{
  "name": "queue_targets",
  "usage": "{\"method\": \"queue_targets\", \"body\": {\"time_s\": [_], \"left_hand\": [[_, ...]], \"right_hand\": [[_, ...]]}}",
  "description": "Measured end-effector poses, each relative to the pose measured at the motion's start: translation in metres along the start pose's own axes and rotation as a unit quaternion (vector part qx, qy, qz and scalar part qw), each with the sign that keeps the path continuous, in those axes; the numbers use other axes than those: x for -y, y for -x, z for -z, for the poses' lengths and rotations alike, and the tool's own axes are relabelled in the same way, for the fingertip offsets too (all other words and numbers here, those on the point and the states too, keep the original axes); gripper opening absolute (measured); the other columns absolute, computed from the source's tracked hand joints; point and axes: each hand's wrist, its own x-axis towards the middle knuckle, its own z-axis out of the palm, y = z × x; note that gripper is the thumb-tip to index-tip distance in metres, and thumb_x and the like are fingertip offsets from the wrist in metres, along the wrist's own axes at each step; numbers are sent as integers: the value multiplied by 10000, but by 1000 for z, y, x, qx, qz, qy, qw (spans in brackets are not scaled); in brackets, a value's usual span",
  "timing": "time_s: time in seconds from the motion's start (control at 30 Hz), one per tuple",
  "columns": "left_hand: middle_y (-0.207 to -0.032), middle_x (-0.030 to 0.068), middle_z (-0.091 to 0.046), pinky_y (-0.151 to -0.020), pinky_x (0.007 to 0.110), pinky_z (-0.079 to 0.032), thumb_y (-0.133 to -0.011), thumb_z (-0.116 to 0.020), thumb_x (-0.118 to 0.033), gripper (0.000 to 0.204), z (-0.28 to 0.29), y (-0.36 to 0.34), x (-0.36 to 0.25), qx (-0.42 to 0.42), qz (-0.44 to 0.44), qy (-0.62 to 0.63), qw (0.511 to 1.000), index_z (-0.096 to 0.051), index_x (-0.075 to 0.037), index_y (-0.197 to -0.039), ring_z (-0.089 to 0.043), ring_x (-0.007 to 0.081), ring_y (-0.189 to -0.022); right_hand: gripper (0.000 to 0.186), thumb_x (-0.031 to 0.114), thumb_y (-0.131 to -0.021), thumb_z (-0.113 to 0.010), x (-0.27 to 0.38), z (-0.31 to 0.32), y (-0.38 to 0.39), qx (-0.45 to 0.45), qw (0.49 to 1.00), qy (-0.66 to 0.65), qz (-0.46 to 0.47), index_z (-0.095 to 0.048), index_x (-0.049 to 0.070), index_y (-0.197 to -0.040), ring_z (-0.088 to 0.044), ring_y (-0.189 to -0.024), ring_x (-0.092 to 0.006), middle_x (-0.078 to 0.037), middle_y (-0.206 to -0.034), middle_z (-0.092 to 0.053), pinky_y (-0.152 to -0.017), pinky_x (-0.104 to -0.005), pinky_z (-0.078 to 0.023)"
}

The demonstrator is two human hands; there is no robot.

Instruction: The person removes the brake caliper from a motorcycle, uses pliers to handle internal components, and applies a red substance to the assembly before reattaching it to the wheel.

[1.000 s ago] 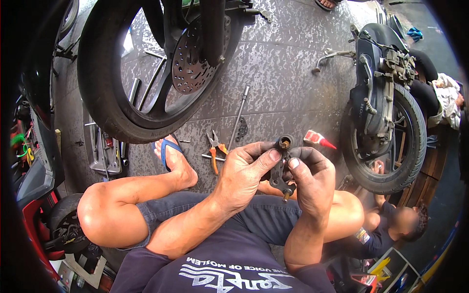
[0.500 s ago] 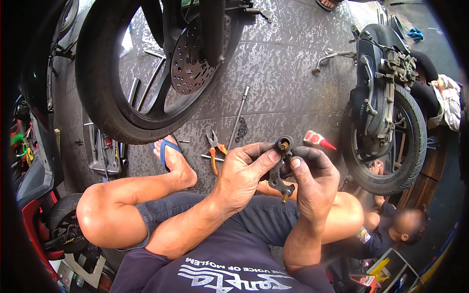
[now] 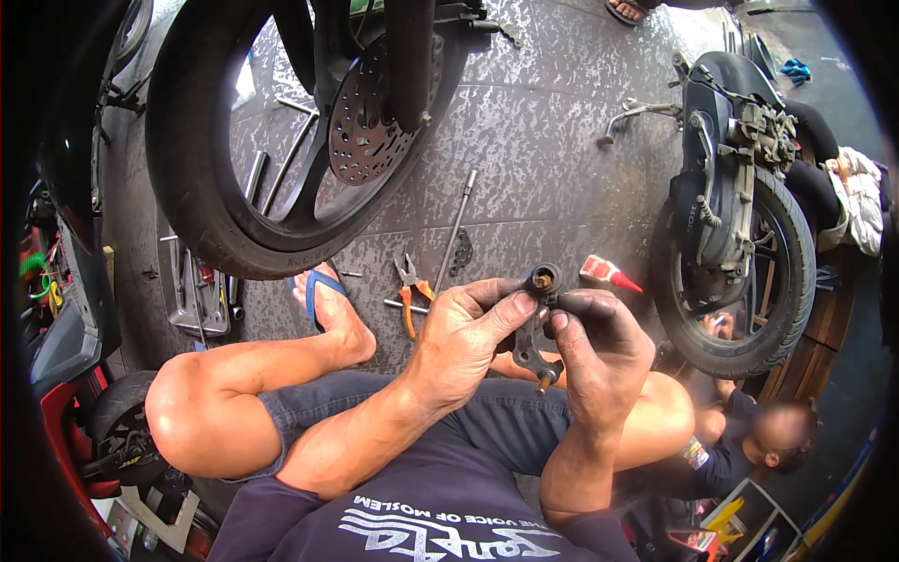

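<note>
In front of my lap I hold a small dark metal brake caliper bracket (image 3: 530, 358). It has a round open end at the top with brownish grease inside, and a brass-coloured pin sticks out at the lower end. My left hand (image 3: 457, 330) pinches the round end between thumb and fingers. From the other side, the thumb and fingers of my right hand (image 3: 604, 354) press together just below the round end. My right fingertips partly hide the bracket's middle. Both hands look blackened with grease.
Ahead on the left stands a motorcycle front wheel (image 3: 201, 220) with a brake disc (image 3: 351, 155). Orange-handled pliers (image 3: 409, 281), a long socket wrench (image 3: 456, 225) and a red-and-white tube (image 3: 609, 273) lie on the wet floor. A partly stripped scooter (image 3: 726, 169) and another person (image 3: 749, 436) are at right.
The bracket has turned slightly in my fingers, and its lower end with the pin has shifted a little toward me. Both hands keep their grip.
</note>
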Motion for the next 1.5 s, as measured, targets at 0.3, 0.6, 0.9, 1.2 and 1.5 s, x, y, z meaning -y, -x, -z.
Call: {"method": "queue_targets", "body": {"time_s": [0.3,0.6,0.9,1.2,1.5], "left_hand": [[-1067,91,-694,-857,323,-543,-972,-610,-123,233,5,1,0,5,5,-47,999,-660,16,-1152,-660,156,-943],[-1024,82,-694,-820,291,-541,-971,-615,-130,229,6,1,-1,21,20,-9,1000,-656,28,-1133,-658,137,-919],[-1060,78,-687,-859,324,-531,-968,-613,-123,221,7,1,-1,25,33,6,999,-656,9,-1140,-647,153,-954],[-1132,112,-681,-917,357,-521,-971,-599,-109,241,7,1,-1,16,42,1,999,-647,14,-1173,-648,187,-1026],[-1091,105,-689,-872,321,-537,-976,-608,-129,238,6,-2,1,16,-1,-29,999,-665,17,-1155,-651,162,-986]], "right_hand": [[135,-117,-812,-678,0,4,-4,26,987,115,105,-678,-43,-925,-656,-783,-128,-93,-864,-666,-720,-241,-517],[142,-105,-827,-672,6,7,-1,38,999,-13,-1,-672,-58,-961,-623,-805,-98,-65,-895,-666,-732,-221,-487],[129,-74,-849,-677,7,5,-1,26,995,-70,-68,-675,-44,-975,-628,-844,-91,-56,-917,-693,-778,-229,-494],[120,-84,-828,-677,-1,5,-3,51,999,11,13,-673,-35,-938,-601,-780,-71,-41,-849,-667,-702,-218,-478],[120,-74,-848,-676,2,0,-1,19,999,-25,-24,-651,-37,-959,-607,-798,-68,-31,-867,-664,-718,-211,-481]]}}
